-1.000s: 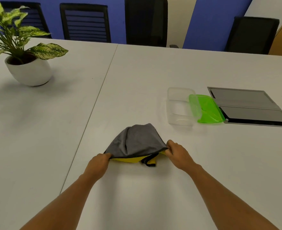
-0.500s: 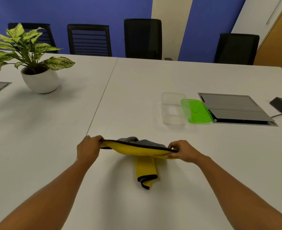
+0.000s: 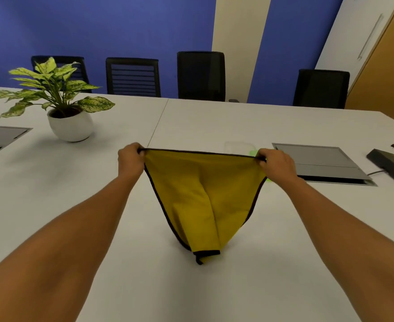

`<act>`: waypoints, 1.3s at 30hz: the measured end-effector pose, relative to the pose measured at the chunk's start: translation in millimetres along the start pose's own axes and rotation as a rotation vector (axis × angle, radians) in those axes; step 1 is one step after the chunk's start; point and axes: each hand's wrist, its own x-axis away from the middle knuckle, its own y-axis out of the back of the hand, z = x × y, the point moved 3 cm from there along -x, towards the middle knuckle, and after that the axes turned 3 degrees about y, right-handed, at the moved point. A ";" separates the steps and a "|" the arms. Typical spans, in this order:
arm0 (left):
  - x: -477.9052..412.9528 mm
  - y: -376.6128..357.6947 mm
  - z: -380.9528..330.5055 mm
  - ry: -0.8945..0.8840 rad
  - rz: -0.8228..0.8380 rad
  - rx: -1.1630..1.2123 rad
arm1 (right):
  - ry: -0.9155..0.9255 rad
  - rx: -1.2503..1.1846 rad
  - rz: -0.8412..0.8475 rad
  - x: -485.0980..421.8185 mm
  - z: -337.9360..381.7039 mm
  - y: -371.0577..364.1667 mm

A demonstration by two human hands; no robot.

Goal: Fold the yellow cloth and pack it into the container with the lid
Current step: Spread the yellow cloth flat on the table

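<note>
Raised since earlier: yellow black-edged cloth [image 3: 203, 196], hanging over white table [image 3: 214, 122], lower tip touching. Left hand [image 3: 131, 159] and right hand [image 3: 276, 162] pinch top corners. Advice: hold the edge taut and level before folding.

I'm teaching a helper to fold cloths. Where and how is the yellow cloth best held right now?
By its two top corners, as now: the left hand and right hand each pinch one end of the black-trimmed top edge from the outer side. Held taut there, the yellow cloth hangs open and tapers to the table, ready to fold.
</note>
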 end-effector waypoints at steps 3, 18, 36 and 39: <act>-9.4 17.5 -25.6 -0.052 -0.065 0.025 | -0.030 -0.049 -0.122 -6.2 10.3 23.6; 18.8 74.8 -42.5 -0.388 -0.243 -0.001 | 0.182 -0.128 -0.384 18.6 18.0 59.9; 155.8 26.5 134.3 -0.018 0.294 -0.099 | -0.279 -0.546 0.205 175.1 -41.9 -76.5; 164.4 26.2 143.5 0.049 0.314 -0.057 | -0.401 -0.634 0.152 185.3 -49.8 -83.7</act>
